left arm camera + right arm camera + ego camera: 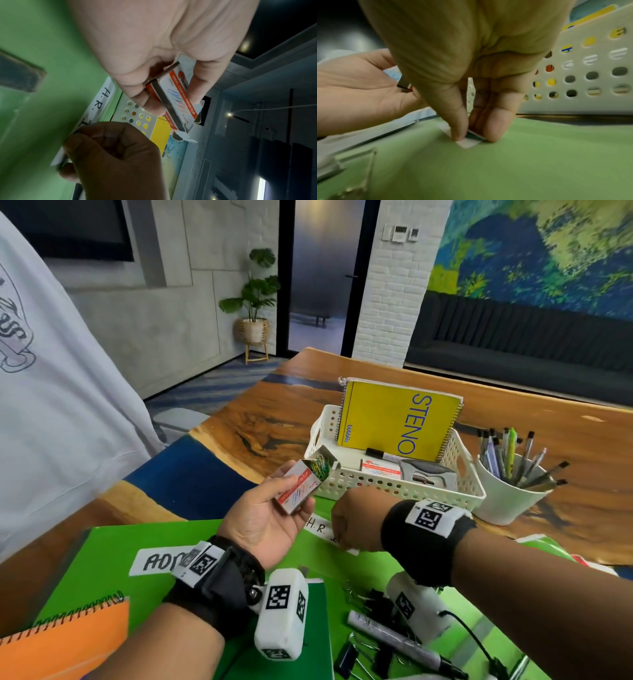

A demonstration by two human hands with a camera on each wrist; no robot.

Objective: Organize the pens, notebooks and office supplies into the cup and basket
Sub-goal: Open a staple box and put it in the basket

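My left hand (pixel 274 515) holds an open paper clip box (pixel 298 484), white and orange with coloured clips showing at its open end, just in front of the white basket (pixel 394 489). In the left wrist view its fingers (pixel 147 100) and thumb pinch the box (pixel 180 100). My right hand (pixel 349 529) reaches down to the green folder (pixel 113 546). There its thumb and fingertips (pixel 493 134) pinch a small thin piece (pixel 476 135), seemingly a paper clip, on the white "H.R." label (pixel 101 102). A white cup (pixel 507 501) holds several pens.
The basket holds a yellow steno notebook (pixel 394 419), a marker, a second clip box and a grey stapler. An orange spiral notebook (pixel 68 642) lies at the front left. Black binder clips (pixel 376 601) and a marker (pixel 400 642) lie on the folder under my right forearm.
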